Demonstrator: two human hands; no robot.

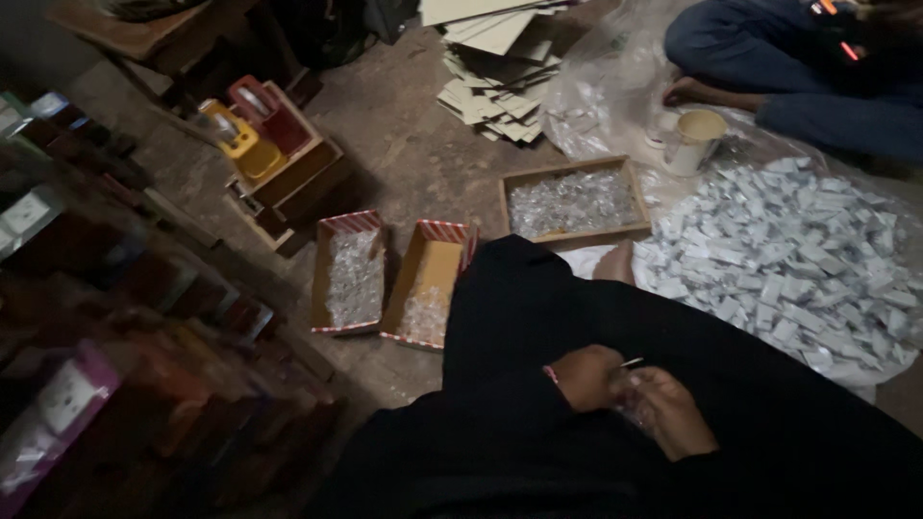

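Dim, worn floor (404,144) fills the view, with the person seated on it in dark clothing. Both hands sit close together over the lap at about five o'clock. The left hand (586,377) and the right hand (668,408) touch, pinched on a small clear plastic packet (630,396); it is too blurred to tell more of its shape. A thin pale stick (632,362) juts from between the hands, its long axis nearly level, its free end pointing toward three o'clock and slightly up.

At nine o'clock from the hands lie two red-striped cardboard boxes: the left box (351,274) is well filled with clear wrapped pieces, the right box (430,284) has a few at its near end. At twelve o'clock a shallow wooden tray (574,202) holds more clear pieces. At two o'clock a heap of small white packets (788,255) spreads over a plastic sheet. A cream mug (694,141) stands beyond the heap, near another person's bare foot (702,93). Flat cardboard sheets (500,67) are piled at twelve o'clock, far off.
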